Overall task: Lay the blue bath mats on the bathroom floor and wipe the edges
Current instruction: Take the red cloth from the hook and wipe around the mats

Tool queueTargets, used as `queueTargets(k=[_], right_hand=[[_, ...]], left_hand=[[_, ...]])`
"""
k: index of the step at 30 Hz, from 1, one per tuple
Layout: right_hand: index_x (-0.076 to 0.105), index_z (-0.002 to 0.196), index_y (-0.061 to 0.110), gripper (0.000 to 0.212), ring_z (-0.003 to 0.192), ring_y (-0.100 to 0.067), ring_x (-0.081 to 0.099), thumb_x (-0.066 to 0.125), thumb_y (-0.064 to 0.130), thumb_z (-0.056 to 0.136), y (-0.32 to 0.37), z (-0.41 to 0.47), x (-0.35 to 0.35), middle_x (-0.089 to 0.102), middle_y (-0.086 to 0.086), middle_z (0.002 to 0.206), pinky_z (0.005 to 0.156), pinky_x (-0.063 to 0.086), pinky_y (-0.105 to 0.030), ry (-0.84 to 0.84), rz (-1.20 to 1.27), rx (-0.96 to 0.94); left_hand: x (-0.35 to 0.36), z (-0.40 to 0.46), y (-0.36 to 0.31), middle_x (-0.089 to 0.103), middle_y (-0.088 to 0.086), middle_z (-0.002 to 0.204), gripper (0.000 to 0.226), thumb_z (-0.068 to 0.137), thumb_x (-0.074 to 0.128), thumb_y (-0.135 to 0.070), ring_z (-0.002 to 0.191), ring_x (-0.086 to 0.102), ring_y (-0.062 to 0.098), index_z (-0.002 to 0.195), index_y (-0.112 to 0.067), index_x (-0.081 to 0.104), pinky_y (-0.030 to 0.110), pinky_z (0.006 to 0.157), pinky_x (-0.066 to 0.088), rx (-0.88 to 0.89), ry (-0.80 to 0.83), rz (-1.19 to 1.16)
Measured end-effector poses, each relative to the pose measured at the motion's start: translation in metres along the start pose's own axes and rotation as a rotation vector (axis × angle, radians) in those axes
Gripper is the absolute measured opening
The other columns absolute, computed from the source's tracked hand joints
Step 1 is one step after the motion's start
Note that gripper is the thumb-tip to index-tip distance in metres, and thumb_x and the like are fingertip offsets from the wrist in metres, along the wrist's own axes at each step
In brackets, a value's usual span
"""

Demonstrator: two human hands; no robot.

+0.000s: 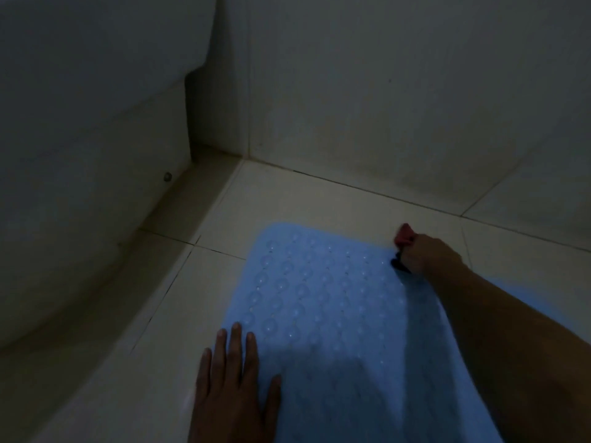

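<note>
While the blue bath mat (326, 314) lies flat on the tiled bathroom floor (287, 199) near the wall corner, the wiping step looks to be in hand. Left hand (233, 382) rests open, fingers straight, pressing the mat's near left edge. Right hand (428, 255) has its grip clenched round a bunched red cloth (404, 236) at the far right edge, something dark beneath the fingers, unclear. Next move likely calls for dragging the cloth along the border while the left hand pins the mat. Light is dim.
</note>
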State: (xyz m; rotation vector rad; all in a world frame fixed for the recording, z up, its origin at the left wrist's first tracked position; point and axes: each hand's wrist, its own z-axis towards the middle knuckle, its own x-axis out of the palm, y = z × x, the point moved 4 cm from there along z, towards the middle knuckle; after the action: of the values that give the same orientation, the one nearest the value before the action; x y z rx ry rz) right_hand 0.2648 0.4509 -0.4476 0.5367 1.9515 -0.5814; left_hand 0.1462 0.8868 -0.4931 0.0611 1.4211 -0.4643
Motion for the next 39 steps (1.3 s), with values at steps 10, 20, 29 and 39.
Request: queueTargets(k=[10, 20, 29, 39], right_hand=[[0.041, 0.148, 0.017, 0.066, 0.142, -0.036, 0.034, 0.021, 0.043, 0.091, 0.165, -0.064, -0.003, 0.041, -0.017, 0.151, 0.118, 0.024, -0.054, -0.265, 0.242, -0.521], [0.065, 0.109, 0.001, 0.026, 0.100, -0.041, 0.066, 0.054, 0.021, 0.097, -0.009, -0.026, 0.005, 0.065, -0.027, 0.099, 0.083, 0.049, -0.038, -0.178, 0.262, -0.208], [0.060, 0.116, -0.002, 0.053, 0.118, -0.050, 0.053, 0.032, 0.033, 0.087, -0.010, -0.042, 0.013, 0.055, -0.039, 0.127, 0.102, 0.040, -0.048, -0.195, 0.292, -0.278], [0.019, 0.158, 0.005, 0.057, 0.151, -0.045, 0.011, 0.030, 0.031, 0.108, -0.020, -0.028, 0.029, 0.018, -0.020, 0.165, 0.124, 0.007, -0.048, -0.086, 0.106, -0.339]], left_hand=[[-0.005, 0.001, -0.003, 0.024, 0.013, 0.167, 0.076, 0.098, 0.030, -0.060, 0.155, 0.020, 0.032, 0.154, -0.008, 0.042, 0.053, 0.123, 0.021, -0.007, 0.103, 0.013], [-0.007, -0.006, -0.006, -0.001, 0.009, 0.171, 0.081, 0.101, 0.010, -0.066, 0.158, -0.009, 0.024, 0.163, -0.014, 0.014, 0.047, 0.129, 0.006, -0.038, 0.234, 0.040], [-0.016, -0.013, -0.008, 0.003, 0.010, 0.171, 0.067, 0.103, 0.016, -0.062, 0.158, -0.002, 0.028, 0.163, -0.034, 0.010, 0.049, 0.128, 0.005, 0.017, 0.188, -0.011], [-0.017, -0.002, -0.006, 0.027, 0.008, 0.166, 0.072, 0.092, 0.021, -0.073, 0.153, 0.023, 0.034, 0.153, -0.040, 0.040, 0.059, 0.120, 0.026, -0.081, 0.232, -0.034]])
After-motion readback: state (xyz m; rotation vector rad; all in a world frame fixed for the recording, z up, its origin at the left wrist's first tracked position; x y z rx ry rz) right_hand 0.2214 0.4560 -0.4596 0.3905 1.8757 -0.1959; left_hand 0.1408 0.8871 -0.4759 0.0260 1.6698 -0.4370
